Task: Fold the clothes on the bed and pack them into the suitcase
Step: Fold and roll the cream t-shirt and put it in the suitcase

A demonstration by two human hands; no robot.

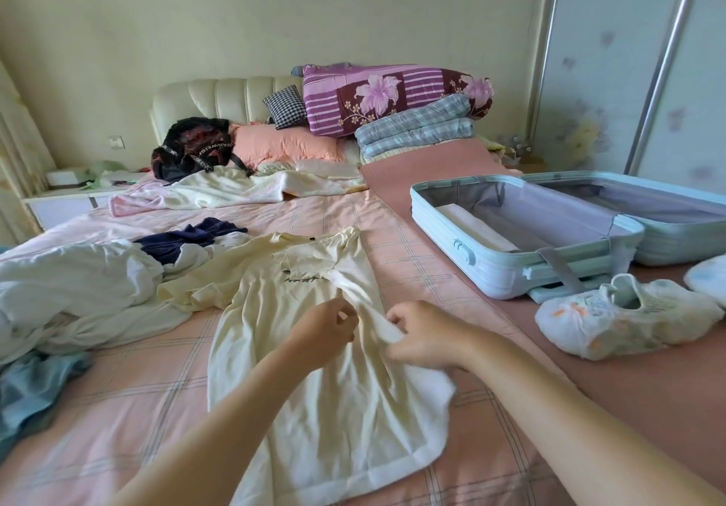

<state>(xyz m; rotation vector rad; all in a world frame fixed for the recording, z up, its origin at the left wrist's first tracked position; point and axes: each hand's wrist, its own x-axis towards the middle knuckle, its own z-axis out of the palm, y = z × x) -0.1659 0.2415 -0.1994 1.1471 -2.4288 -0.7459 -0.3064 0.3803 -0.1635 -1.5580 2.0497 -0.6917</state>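
In the head view, a cream T-shirt point(314, 368) is laid out flat in the near middle of the bed point(118, 407), collar towards the far end, so that it can be folded on a level surface. One sleeve is seen turned in over the chest.

The right hand point(420, 336) is clenched on a raised ridge of the shirt's right side, gathered, it is judged, so that this edge can be drawn inward over the body. The left hand point(326, 328) is held just beside it over the middle of the shirt with its fingers curled. Whether cloth is pinched there cannot be told.

The suitcase point(526, 269) is set open on the right of the bed, within reach for packing, and a folded white item point(475, 230) lies in its near half. Unfolded clothes are heaped at the left: a white garment point(78, 281), a navy garment point(188, 238) and a blue garment point(31, 387).
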